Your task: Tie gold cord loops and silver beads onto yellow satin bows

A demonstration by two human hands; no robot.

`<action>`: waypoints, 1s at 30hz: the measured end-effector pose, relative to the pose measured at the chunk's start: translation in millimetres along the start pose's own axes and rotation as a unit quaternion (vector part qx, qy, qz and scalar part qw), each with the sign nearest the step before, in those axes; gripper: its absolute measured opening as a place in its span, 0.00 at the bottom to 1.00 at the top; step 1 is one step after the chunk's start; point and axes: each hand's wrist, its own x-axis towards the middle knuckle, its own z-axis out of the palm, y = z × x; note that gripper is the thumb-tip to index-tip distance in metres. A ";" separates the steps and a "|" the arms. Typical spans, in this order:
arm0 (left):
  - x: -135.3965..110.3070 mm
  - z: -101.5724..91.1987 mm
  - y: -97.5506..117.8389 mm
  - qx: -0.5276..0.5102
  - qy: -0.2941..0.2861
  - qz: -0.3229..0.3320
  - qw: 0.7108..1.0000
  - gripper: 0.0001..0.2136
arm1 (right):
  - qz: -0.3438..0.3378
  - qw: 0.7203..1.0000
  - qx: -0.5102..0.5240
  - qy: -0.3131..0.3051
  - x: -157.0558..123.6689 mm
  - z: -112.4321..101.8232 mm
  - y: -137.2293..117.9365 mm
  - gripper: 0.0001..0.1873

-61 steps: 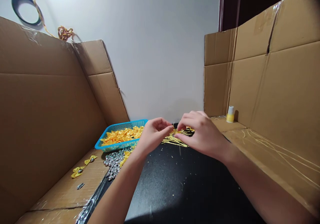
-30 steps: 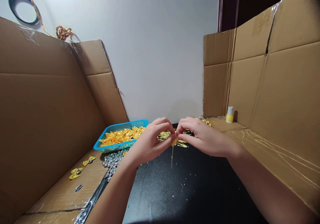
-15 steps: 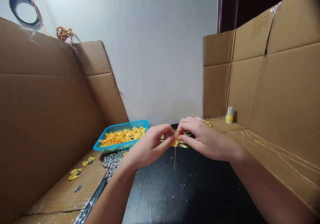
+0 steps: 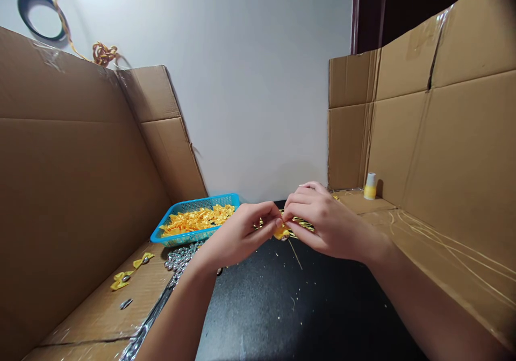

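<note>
Evidently both hands meet just above the black worktop (image 4: 258, 307), fingertips nearly touching. The left hand (image 4: 245, 228), its forearm entering from between seven and eight o'clock, bends thumb and forefinger into a pinch on a small yellow fabric piece (image 4: 279, 233). The right hand (image 4: 319, 216) arrives from four o'clock, fingers curled and knuckles raised, pinching at the top of the same piece (whether on cloth or thread, I cannot tell). A silver bead (image 4: 285, 238) shows at its lower edge, and a thin strand (image 4: 295, 254) slants away toward five o'clock. Gold strands (image 4: 303, 224) lie behind the fingertips. At nine o'clock sits a blue basket (image 4: 155, 237) of yellow pieces (image 4: 197, 220); loose silver beads (image 4: 177, 259) spread toward eight, partly behind the left forearm. Between two and three stands a white and yellow spool (image 4: 370, 187), its surface too small to read.
</note>
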 end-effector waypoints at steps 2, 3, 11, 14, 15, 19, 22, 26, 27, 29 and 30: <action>0.3 -0.1 -0.7 0.000 0.001 -0.003 1.000 0.12 | -0.016 0.999 -0.033 0.010 0.3 1.3 0.3 0.09; 0.6 0.0 -1.4 -0.002 0.001 -0.006 1.000 0.12 | -0.023 0.998 -0.052 0.014 0.4 2.1 0.4 0.09; 6.0 2.4 -16.3 -0.130 0.002 -0.041 0.991 0.13 | -0.059 0.989 -0.132 0.041 1.8 8.5 5.0 0.11; 6.8 2.4 -19.7 -0.170 0.005 -0.046 0.984 0.13 | -0.065 0.989 -0.127 0.050 2.8 9.9 7.8 0.12; 6.8 2.2 -20.1 -0.178 0.005 -0.047 0.983 0.13 | -0.066 0.989 -0.119 0.052 3.1 10.2 8.6 0.12; 6.2 1.6 -19.7 -0.171 0.003 -0.049 0.984 0.12 | -0.070 0.992 -0.081 0.063 3.5 10.7 10.7 0.10; 5.4 1.2 -18.3 -0.149 0.002 -0.049 0.988 0.13 | -0.072 0.992 -0.073 0.068 3.0 10.7 11.1 0.10; 4.1 1.1 -15.3 -0.123 0.006 -0.048 0.991 0.13 | -0.075 0.992 -0.072 0.069 3.1 10.6 10.8 0.11; 3.8 1.1 -14.4 -0.118 0.007 -0.047 0.992 0.13 | -0.075 0.992 -0.071 0.069 3.4 10.6 10.6 0.11; 3.3 1.2 -12.9 -0.116 0.008 -0.044 0.992 0.13 | -0.073 0.992 -0.073 0.071 4.1 10.4 9.8 0.11; 3.1 1.3 -12.2 -0.117 0.008 -0.042 0.992 0.13 | -0.071 0.992 -0.075 0.075 4.4 10.4 9.2 0.11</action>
